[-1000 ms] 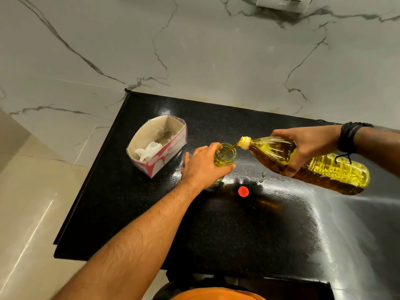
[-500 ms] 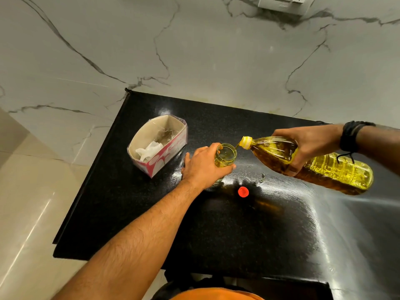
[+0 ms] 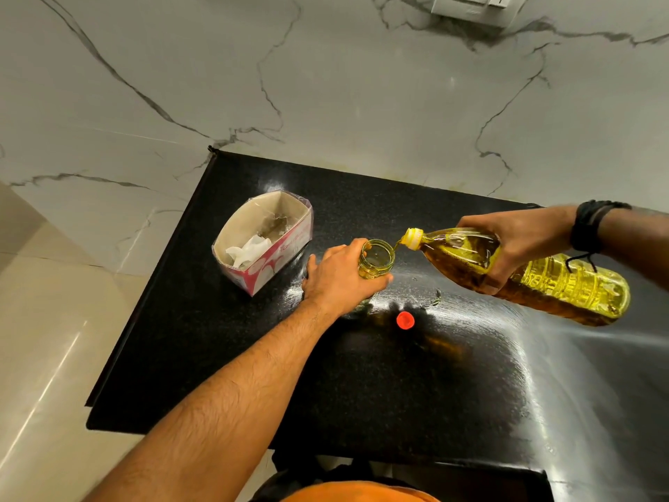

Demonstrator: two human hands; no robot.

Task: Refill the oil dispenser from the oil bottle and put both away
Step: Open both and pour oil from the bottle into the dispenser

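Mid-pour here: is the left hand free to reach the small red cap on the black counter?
Probably not yet. The left hand grips the small glass oil dispenser under the tilted plastic oil bottle. The red cap lies close by, with nothing blocking it.

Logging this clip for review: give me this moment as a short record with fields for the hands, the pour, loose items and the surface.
left hand: grips the glass oil dispenser, upright on the counter
right hand: holds the oil bottle tilted, mouth at the dispenser rim
pour: thin stream of oil entering the open dispenser
loose items: red cap on the counter near the dispenser; open cardboard box with crumpled paper to the left
surface: black granite counter, glossy
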